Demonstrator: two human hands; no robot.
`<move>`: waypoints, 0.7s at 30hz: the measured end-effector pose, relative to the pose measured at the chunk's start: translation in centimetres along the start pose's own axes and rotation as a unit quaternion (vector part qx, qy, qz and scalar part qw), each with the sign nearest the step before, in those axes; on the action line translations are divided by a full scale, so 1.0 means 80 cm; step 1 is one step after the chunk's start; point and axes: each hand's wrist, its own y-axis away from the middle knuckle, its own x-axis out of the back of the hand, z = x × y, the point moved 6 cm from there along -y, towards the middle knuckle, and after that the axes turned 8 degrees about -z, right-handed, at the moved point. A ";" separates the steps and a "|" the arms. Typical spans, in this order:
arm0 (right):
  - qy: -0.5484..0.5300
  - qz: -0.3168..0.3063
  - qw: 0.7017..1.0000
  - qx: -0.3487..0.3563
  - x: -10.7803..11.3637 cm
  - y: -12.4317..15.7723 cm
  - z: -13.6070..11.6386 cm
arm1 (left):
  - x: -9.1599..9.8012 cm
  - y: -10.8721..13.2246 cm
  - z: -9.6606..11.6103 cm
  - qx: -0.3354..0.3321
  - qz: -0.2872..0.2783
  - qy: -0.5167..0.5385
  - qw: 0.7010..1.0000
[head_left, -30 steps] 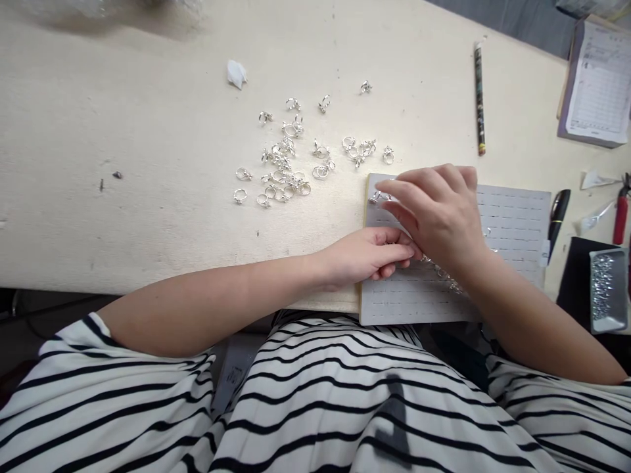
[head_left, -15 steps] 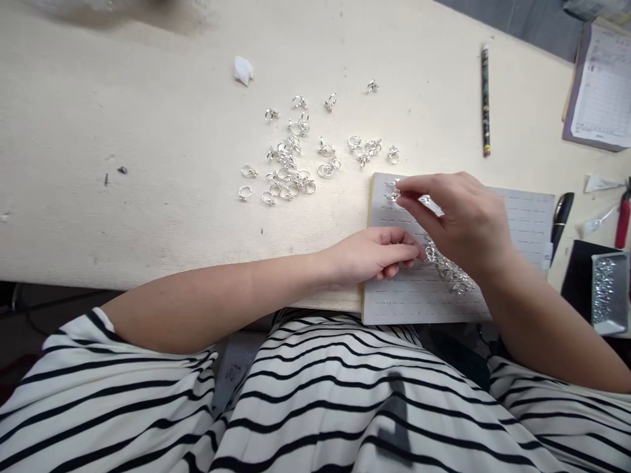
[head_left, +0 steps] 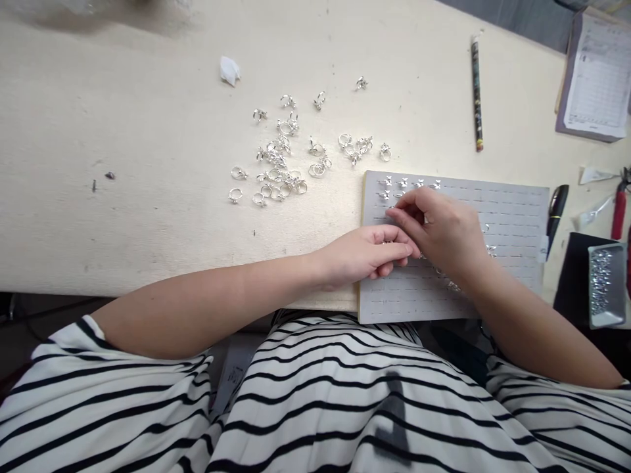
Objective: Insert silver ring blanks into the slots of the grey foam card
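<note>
Left hand point(head_left: 367, 253) curled closed at the board's near left edge, fingers folded inward, anything inside them hidden, only a glint of silver showing by the fingertips. Right hand point(head_left: 438, 226) close beside it at about 2 o'clock, thumb and fingertips pinched together above a grey slotted ring display board point(head_left: 517, 217), the pinched item too hidden to tell. Small silver rings point(head_left: 403, 182) seated in the top two rows of the board, at about 11 o'clock from the right hand. More silver rings point(head_left: 451, 286) lying in a loose cluster on the board just under the right wrist, partly hidden. Farther off at about 10 o'clock from the hands, a scatter of loose silver rings point(head_left: 279, 167) on a cream work table point(head_left: 123, 230), some heaped together, a crumpled white tissue point(head_left: 229, 71) beyond them. At about 1 o'clock, a dark patterned pencil point(head_left: 476, 92) lying on the table; at about 2 o'clock, a printed form on a clipboard point(head_left: 599, 72). Just beside the board at about 3 o'clock, a black pen point(head_left: 557, 210), then red-handled pliers point(head_left: 618, 210) and a metal tray of sparkling small pieces point(head_left: 606, 282). At 6 o'clock, a black-and-white striped top point(head_left: 315, 394) across the person's front.
</note>
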 end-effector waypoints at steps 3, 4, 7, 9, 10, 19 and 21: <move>-0.014 -0.025 0.998 -0.048 -0.002 -0.001 0.003 | 0.000 0.001 0.000 0.006 0.002 -0.003 1.000; -0.024 -0.037 0.997 -0.063 -0.003 -0.001 0.004 | 0.000 0.001 0.001 0.007 0.001 -0.005 1.000; -0.047 -0.065 0.992 -0.099 -0.006 -0.004 0.004 | -0.001 0.001 0.001 0.010 -0.001 -0.004 1.000; -0.044 -0.079 0.989 -0.114 -0.005 -0.009 0.002 | 0.000 0.000 0.000 0.011 0.001 -0.001 1.000; -0.039 -0.088 0.988 -0.117 -0.004 -0.012 0.000 | 0.000 0.000 0.000 0.012 0.003 -0.001 1.000; 0.031 -0.207 0.969 -0.131 0.004 -0.047 -0.023 | 0.000 0.000 -0.001 0.014 0.009 -0.004 1.000; 0.043 -0.214 0.967 -0.134 0.004 -0.050 -0.024 | 0.000 0.000 0.000 0.016 0.011 -0.001 1.000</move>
